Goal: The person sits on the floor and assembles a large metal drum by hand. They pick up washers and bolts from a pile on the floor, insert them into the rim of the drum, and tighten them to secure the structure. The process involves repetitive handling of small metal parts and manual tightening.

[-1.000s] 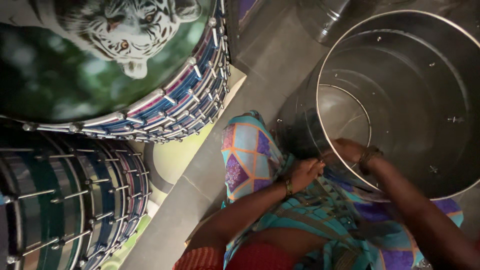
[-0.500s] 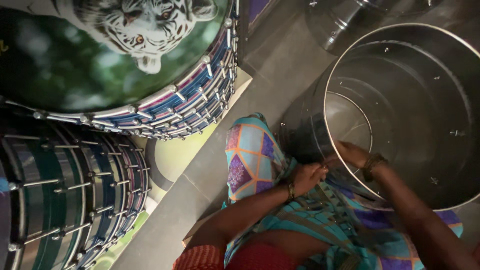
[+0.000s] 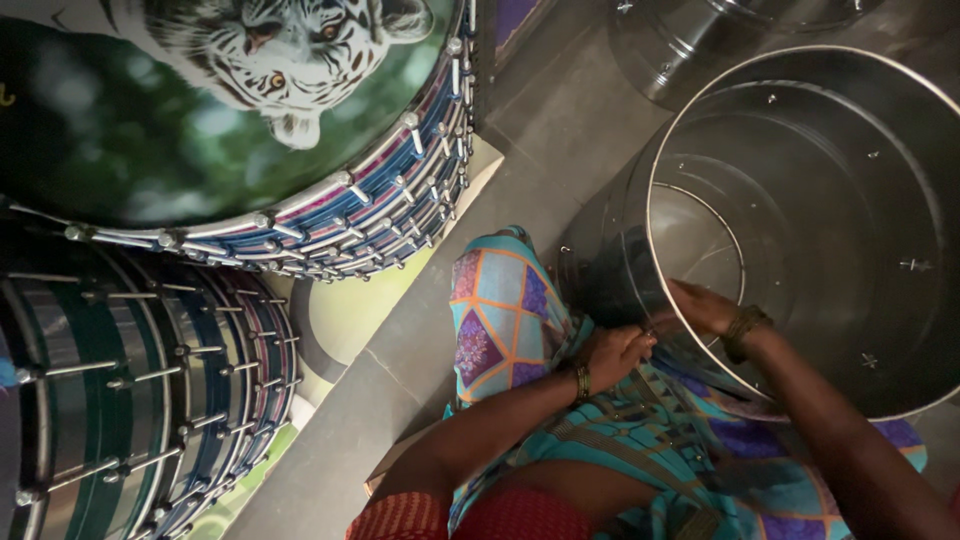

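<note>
Fingers of the left hand (image 3: 612, 352) are curled close against the outside of the steel drum shell (image 3: 850, 230) at its near rim; whether they pinch anything cannot be told. The right hand (image 3: 705, 305) reaches over that rim, fingers bent down inside the wall — its hold is likewise hidden. Both wrists carry bangles. The shell lies open-mouthed at the right of the scene, against the person's lap, which is draped in patterned turquoise cloth (image 3: 520, 320).

Risk, as a judgement: the thin metal rim could cut or pinch a finger caught between lip and wall, and the round shell could roll on the stone floor (image 3: 540, 140) if pressed unevenly.

Open room is narrow — a finished drum with a tiger head (image 3: 230, 110) and a green-banded drum (image 3: 130, 390) crowd the left, a second bare shell (image 3: 700, 40) lies at the far right; only a floor strip between stays free.
</note>
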